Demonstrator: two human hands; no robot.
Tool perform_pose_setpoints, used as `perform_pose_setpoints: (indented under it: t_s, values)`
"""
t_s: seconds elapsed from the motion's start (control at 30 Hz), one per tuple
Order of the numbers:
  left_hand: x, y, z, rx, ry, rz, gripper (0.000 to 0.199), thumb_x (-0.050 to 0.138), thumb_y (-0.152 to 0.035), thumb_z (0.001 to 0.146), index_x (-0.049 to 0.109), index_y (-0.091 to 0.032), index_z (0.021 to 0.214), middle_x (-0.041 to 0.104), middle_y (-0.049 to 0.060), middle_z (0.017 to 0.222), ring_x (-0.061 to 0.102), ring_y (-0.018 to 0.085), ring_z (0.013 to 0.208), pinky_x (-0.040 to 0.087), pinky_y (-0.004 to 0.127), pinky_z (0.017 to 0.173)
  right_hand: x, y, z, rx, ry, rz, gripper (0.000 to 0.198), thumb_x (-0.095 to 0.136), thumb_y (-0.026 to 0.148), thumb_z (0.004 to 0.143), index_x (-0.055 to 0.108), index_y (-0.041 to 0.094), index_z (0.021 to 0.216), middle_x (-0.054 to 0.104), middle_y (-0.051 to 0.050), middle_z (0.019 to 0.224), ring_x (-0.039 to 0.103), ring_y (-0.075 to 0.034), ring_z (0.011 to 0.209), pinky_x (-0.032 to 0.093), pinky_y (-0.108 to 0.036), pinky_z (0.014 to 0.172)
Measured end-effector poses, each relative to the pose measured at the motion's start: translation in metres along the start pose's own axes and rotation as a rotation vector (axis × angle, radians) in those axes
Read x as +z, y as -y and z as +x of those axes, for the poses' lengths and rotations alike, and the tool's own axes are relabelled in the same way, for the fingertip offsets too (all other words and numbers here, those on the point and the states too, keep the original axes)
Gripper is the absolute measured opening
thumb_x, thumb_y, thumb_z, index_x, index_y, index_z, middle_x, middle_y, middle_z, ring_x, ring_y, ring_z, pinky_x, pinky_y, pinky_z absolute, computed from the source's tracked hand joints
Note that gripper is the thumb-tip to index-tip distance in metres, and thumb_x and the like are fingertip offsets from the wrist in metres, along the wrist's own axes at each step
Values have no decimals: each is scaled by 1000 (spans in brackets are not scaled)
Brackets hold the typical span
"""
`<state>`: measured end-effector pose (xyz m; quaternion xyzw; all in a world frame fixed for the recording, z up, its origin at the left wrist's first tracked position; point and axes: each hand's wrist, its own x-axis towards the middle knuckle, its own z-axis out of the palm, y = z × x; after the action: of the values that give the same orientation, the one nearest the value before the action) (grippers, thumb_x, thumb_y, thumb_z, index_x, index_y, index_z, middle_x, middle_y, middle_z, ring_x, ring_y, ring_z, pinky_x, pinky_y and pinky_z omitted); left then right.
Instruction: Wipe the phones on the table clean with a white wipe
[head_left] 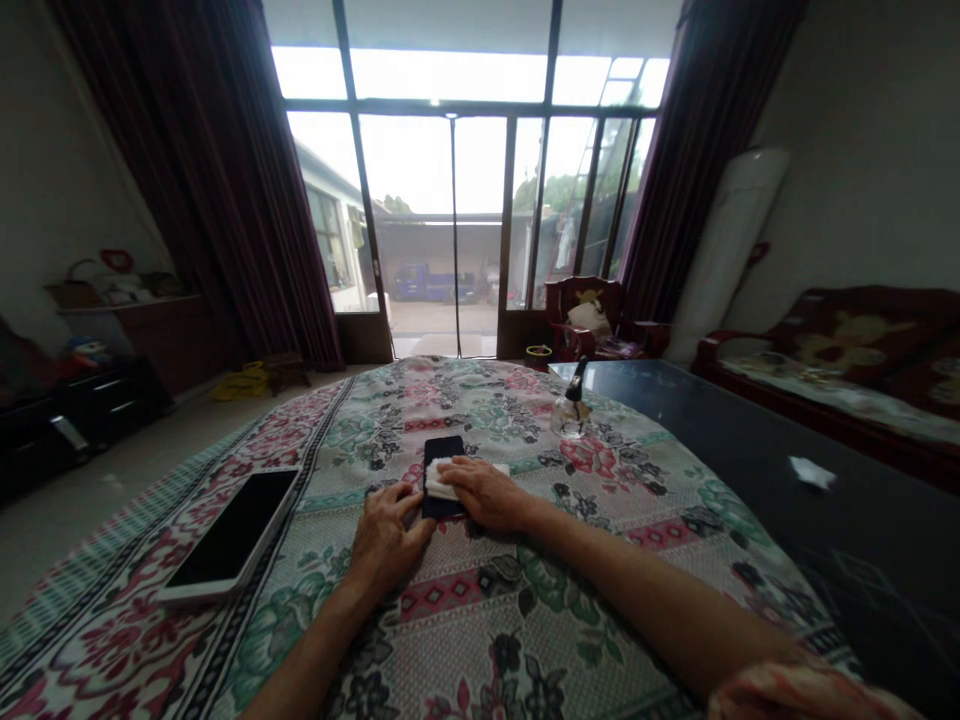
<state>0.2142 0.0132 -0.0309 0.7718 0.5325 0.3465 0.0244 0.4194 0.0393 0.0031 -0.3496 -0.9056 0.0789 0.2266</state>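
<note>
"How far am I getting?"
"Over the tablecloth (pixel 525 630), you're seemingly mid-wipe; what's left isn't showing."
"And my grip?"
"Your half-open left hand (pixel 386 530), gripping nothing, is resting at the near-left edge of the phone (pixel 444 448); your curved right hand (pixel 481 490) is covering its middle, pressing a gripped white cloth (pixel 439 484) down."

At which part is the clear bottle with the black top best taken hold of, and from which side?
Probably by the slim black top, above the clear body, with the right hand, once off the white cloth, coming from the near side. The bottle stands upright, ahead and to the right of that hand; its body flares below, so the narrower top should be easier to encircle.
</note>
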Motion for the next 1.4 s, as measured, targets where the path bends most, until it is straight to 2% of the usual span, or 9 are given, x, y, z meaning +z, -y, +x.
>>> perform_pose_setpoints:
  t_s: [0.27,0.47,0.63,0.8,0.97,1.07,1.13,1.27,1.4]
  values:
    - [0,-3,0,2,-5,22,28,68,-31,74,75,-24,100,67,9,112,58,29,107,45,46,96,8,-37,47,81,-42,9,32,39,9,91,62,20,112,62,-8,124,54,-19,117,41,-32,99]
    - [-1,-3,-1,-11,5,30,31,69,-31,73,74,-22,103,67,9,114,57,28,108,45,45,97,11,-43,65,232,-63,-21,35,38,11,93,62,17,116,65,-9,114,59,-18,104,42,-28,93]
    - [-1,-2,0,-23,-1,28,29,71,-31,72,75,-24,100,68,7,112,58,28,107,45,44,97,11,-32,57,158,-59,-39,33,41,12,92,64,21,113,65,-7,117,58,-19,107,41,-32,95]
    - [-3,-3,1,-26,2,15,26,70,-31,72,76,-24,96,68,7,112,58,29,106,45,44,96,1,-15,54,105,13,-38,27,51,12,83,70,22,98,70,-5,106,62,-19,99,44,-30,88]
    - [-7,-7,1,-9,22,6,21,67,-32,74,77,-25,92,69,6,109,59,27,105,45,43,95,-25,4,53,91,260,-19,18,65,25,76,73,22,91,72,-4,100,64,-18,91,46,-25,79]
    - [-7,-7,1,-8,24,1,23,67,-32,75,76,-25,95,68,6,110,59,28,105,45,43,95,-38,15,51,105,419,-21,23,71,28,69,74,24,92,72,-2,97,64,-18,91,46,-23,78]
    - [-6,-6,1,-11,24,0,28,67,-34,75,74,-24,100,68,7,110,59,28,105,45,42,94,-41,21,49,108,462,-40,27,74,28,66,74,24,93,71,-1,98,63,-18,92,46,-23,79]
    - [-3,-3,1,-8,18,5,33,65,-35,76,71,-22,106,68,9,111,59,28,105,45,43,94,-36,20,49,90,443,-80,30,74,25,66,73,22,96,70,-5,105,62,-20,98,46,-26,82]
    - [-1,-2,1,-8,3,18,34,67,-33,74,70,-20,106,68,9,113,58,29,107,45,43,95,-24,3,52,31,310,-45,28,66,18,74,71,21,101,68,-5,110,61,-20,101,46,-28,86]
